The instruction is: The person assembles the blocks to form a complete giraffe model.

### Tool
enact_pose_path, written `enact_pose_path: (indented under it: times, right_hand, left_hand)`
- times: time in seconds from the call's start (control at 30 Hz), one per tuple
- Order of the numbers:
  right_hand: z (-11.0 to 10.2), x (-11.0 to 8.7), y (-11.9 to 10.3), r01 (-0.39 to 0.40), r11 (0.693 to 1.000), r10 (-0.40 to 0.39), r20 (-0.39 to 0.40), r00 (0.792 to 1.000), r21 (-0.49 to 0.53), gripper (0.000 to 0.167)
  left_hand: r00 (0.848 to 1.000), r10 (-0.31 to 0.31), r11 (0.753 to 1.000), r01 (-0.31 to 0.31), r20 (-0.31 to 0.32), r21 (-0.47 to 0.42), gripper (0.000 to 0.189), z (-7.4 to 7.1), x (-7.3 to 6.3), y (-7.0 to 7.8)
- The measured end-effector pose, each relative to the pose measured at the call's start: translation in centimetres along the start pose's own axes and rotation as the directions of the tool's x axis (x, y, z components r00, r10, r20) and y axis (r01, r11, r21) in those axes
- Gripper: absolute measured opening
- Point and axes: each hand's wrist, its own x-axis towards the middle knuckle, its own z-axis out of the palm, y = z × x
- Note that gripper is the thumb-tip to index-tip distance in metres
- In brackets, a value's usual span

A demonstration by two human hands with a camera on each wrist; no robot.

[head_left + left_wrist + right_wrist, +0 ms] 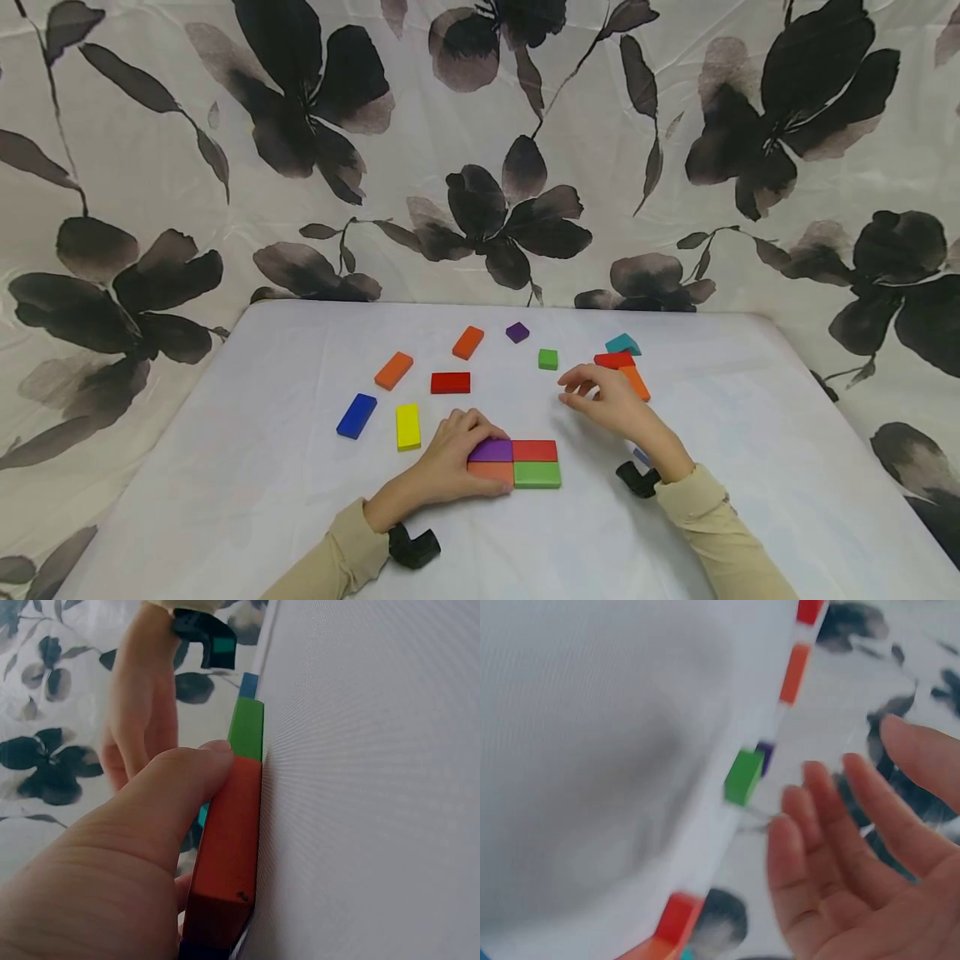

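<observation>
Four coloured blocks lie flat in a two-by-two rectangle: a purple block [489, 451] and a red block [535, 451] behind, an orange block [489, 472] and a green block [537, 475] in front. My left hand [457, 458] grips the left end of this rectangle, thumb along the orange block's front side and fingers at the purple one's back. The left wrist view shows the thumb [180, 776] against the orange block [232, 832]. Held over the table to the right, my right hand [607, 400] has loosely bent fingers with nothing between them.
Behind the left hand lie a blue block [356, 416], a yellow block [408, 427], orange blocks [393, 371] and a red block [450, 383]. A small green cube [548, 359] and a purple piece [517, 332] sit farther back. A teal triangular block [622, 343] stands beyond the right hand.
</observation>
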Motion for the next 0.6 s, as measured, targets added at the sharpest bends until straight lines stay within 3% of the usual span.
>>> enact_pose_path:
  times: [0.17,0.37,0.47,0.6]
  right_hand:
    - [-1.1,0.8,1.8,-0.001,0.999,0.005,-0.115,0.993,0.034,0.016]
    - [-2.2,1.4,3.9,-0.063,0.998,0.062,-0.205,0.977,0.002,0.015]
    - [-2.6,1.7,4.5,-0.094,0.996,0.092,-0.213,0.973,-0.001,0.016]
    - [-3.2,2.2,5.0,-0.132,0.991,0.126,-0.162,0.979,-0.031,0.021]
  left_hand:
    - [1.000,0.003,1.000,-0.003,0.000,-0.003,0.053,0.0,-0.1,0.0]
    - [1.000,-0.004,1.000,0.004,0.004,-0.011,0.053,-0.1,-0.1,0.2]
    - [1.000,-0.007,1.000,0.007,0.007,-0.015,0.053,-0.1,-0.1,0.2]
    - [1.000,0.000,1.000,0.000,0.001,-0.013,0.053,-0.1,-0.1,0.3]
